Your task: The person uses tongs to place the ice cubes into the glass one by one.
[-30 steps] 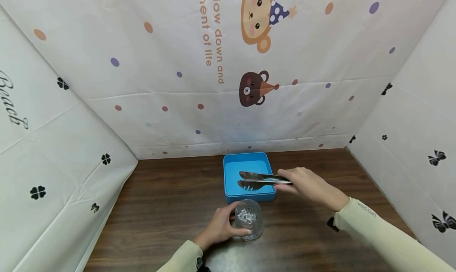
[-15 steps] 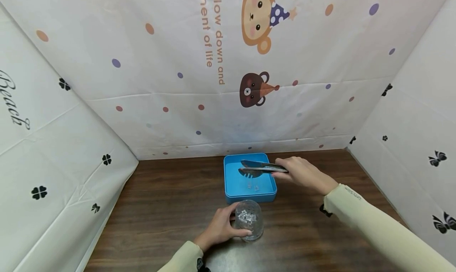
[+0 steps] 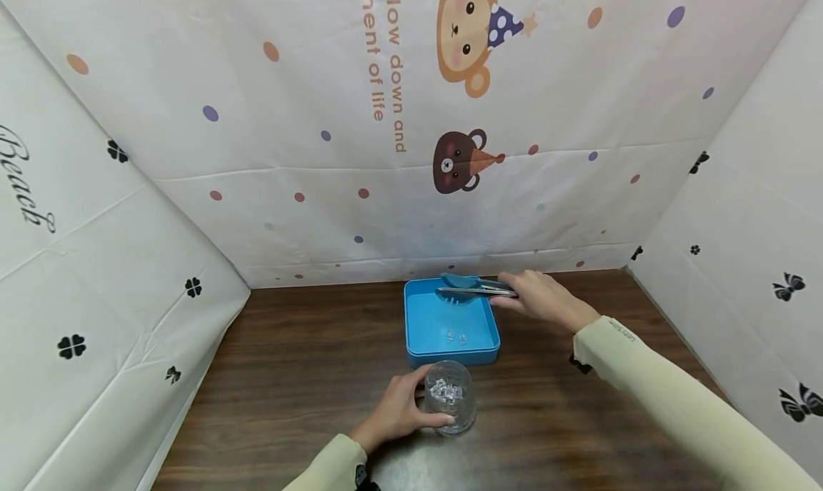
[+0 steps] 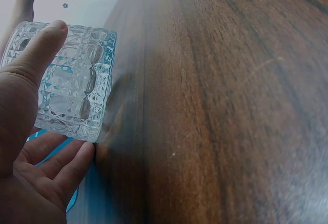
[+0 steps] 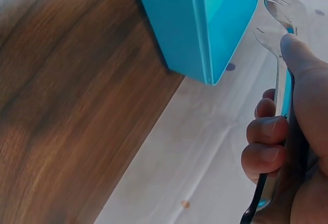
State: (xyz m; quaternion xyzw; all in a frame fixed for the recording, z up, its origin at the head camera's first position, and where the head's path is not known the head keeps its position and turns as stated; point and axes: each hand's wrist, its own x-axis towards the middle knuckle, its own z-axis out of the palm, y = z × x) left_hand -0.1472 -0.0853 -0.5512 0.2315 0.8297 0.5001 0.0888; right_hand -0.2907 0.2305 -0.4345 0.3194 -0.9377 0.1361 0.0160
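Observation:
My left hand (image 3: 400, 409) holds a clear glass cup (image 3: 461, 421), thumb on one side and fingers on the other. Several small clear pieces (image 3: 445, 391) lie inside the cup. A faceted pattern covers the cup's wall (image 4: 72, 83) in the left wrist view. Metal serving tongs (image 3: 472, 291) are gripped in my right hand (image 3: 541, 299), their heads slightly apart over the back right of a blue square box (image 3: 424, 328). Nothing visible sits between the heads (image 5: 287, 15) in the right wrist view. Two small clear pieces (image 3: 456, 337) lie near the box's front.
Box and cup stand on a dark wooden table (image 3: 296, 362), the cup just in front of the box. A printed white cloth (image 3: 308, 223) hangs behind the table's back edge. More white cloth (image 3: 720, 262) borders the right side, and likewise the left.
My right hand has moved the tongs away from me, toward the back of the box. Two clear pieces near the box's front have come into view. The left hand and cup stay put.

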